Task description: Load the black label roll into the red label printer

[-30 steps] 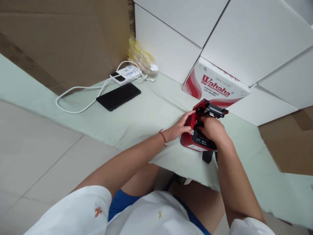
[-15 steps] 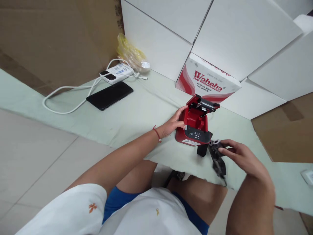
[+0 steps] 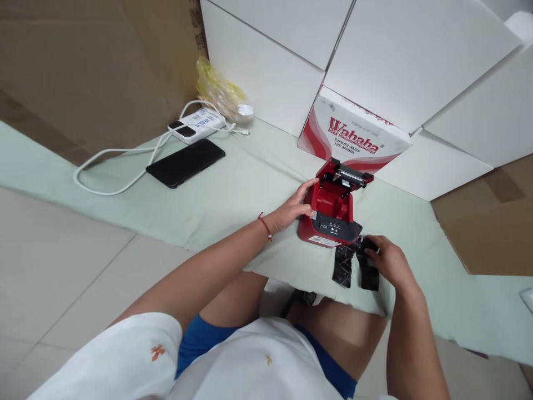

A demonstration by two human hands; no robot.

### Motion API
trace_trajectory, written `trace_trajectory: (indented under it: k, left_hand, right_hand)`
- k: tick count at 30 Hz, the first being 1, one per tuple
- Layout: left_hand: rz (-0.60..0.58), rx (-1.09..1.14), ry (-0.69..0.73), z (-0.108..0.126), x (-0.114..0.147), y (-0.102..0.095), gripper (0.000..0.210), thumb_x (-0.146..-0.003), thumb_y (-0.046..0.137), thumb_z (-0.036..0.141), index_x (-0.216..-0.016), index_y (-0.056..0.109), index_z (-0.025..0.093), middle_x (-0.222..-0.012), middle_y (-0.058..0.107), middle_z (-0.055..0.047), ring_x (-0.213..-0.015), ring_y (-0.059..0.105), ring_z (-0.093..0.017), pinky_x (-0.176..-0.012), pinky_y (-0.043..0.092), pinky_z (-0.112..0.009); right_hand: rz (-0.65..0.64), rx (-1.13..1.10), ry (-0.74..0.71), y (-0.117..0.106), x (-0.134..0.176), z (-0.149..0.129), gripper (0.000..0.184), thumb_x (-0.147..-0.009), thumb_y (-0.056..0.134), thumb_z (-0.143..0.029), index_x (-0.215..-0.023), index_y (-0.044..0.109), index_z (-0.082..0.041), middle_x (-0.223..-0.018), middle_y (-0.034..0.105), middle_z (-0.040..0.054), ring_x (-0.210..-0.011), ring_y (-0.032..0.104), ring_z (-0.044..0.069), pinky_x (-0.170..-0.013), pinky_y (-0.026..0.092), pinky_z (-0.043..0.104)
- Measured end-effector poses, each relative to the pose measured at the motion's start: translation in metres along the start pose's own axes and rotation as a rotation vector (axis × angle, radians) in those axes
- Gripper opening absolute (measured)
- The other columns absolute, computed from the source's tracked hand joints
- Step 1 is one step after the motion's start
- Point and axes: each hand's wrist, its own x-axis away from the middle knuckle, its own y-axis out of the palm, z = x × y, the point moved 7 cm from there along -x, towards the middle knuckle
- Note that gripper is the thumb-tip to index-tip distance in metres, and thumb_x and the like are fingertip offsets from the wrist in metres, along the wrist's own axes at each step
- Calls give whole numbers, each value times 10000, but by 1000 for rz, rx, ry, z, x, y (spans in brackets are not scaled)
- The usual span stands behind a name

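Observation:
A small red label printer [image 3: 332,204] with a black front panel stands on the pale green cloth, its lid raised. The inside shows a bare red compartment. My left hand [image 3: 293,210] is closed on its left side, thumb on the top edge and fingers at the wall. At the printer's front right corner, my right hand [image 3: 389,258] pinches a dark roll of ribbon [image 3: 368,244], largely hidden by the fingers. One black strip [image 3: 368,275] hangs below these fingers. Another crinkled black strip [image 3: 343,266] lies in front of the printer.
A white and red Wahaha carton [image 3: 353,130] stands behind the printer, against stacked white boxes [image 3: 375,55]. To the left lie a black phone [image 3: 186,163], a white power bank [image 3: 200,125] with a looped cable [image 3: 100,191], and a yellowish plastic bag [image 3: 222,91]. Cardboard boxes flank both sides.
My right hand has moved left and slightly up, closer to the printer's corner. The black strips now spread lower on the cloth. My left hand and the printer have stayed in place.

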Motion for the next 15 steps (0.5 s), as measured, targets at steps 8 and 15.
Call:
trace_trajectory:
  k: [8, 15]
  left_hand:
    - [-3, 0, 30, -1, -2, -2, 977, -723, 730, 264, -1619, 357, 368, -1771, 296, -38, -1601, 335, -371, -1322, 303, -576]
    - [12, -2, 58, 4, -2, 0, 974, -723, 712, 242, -1619, 344, 344, -1792, 253, -51, -1675, 196, -363, -1370, 192, -590]
  right_hand:
    - [-399, -191, -268, -90, 64, -64, 385, -975, 682, -531, -1244, 782, -275, -1213, 805, 96, -1028, 769, 262, -884, 620, 339]
    - [-21, -20, -201, -89, -2, -137, 482, -981, 631, -447, -1402, 713, -226, -852, 783, 48, -665, 662, 204, -627, 509, 321]
